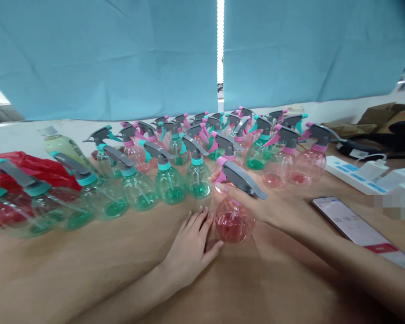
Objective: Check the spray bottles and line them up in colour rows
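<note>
A pink spray bottle (pixel 234 222) with a grey and pink trigger head stands on the table in front of me, with pink liquid in its round body. My right hand (pixel 245 200) is closed about its neck, just below the trigger head, and covers most of the collar. To the left of the bottle, my left hand (pixel 194 247) rests on the table with fingers stretched out and holding nothing. Its fingertips and thumb are close to the bottle's base; whether they touch it I cannot tell. A green spray bottle (pixel 198 177) with a turquoise collar stands just beyond my left fingertips.
Several green spray bottles (pixel 170 184) form a row to the left. More pink spray bottles (pixel 280 166) and green ones crowd the back. At right are a phone (pixel 354 227) and a white power strip (pixel 351 173). A red plastic bag (pixel 23 168) lies far left.
</note>
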`<action>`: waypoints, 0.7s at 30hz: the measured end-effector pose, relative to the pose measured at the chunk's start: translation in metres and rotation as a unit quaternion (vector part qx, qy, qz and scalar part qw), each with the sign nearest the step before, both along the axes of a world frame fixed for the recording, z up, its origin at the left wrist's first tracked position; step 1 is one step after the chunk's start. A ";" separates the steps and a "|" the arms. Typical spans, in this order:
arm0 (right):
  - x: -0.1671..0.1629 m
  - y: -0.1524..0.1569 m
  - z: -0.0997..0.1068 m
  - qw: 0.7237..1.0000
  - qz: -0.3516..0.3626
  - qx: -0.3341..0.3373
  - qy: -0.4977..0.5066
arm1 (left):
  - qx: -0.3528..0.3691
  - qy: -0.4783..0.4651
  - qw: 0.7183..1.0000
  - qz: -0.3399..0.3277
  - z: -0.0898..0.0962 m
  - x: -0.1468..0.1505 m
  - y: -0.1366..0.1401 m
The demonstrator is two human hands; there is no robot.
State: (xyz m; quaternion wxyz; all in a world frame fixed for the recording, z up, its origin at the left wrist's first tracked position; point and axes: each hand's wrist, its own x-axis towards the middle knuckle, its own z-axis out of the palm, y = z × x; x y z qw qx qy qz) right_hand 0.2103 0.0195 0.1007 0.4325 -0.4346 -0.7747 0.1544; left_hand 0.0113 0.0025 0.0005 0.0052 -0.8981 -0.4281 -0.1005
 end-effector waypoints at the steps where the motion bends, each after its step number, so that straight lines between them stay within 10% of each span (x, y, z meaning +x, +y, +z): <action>1: 0.000 0.000 0.000 1.000 0.000 -0.004 0.012 | 0.000 0.002 1.000 0.001 0.000 0.000 0.000; 21: 0.008 0.005 -0.005 0.998 -0.018 0.027 -0.056 | 0.003 0.017 1.000 0.003 0.002 0.001 0.000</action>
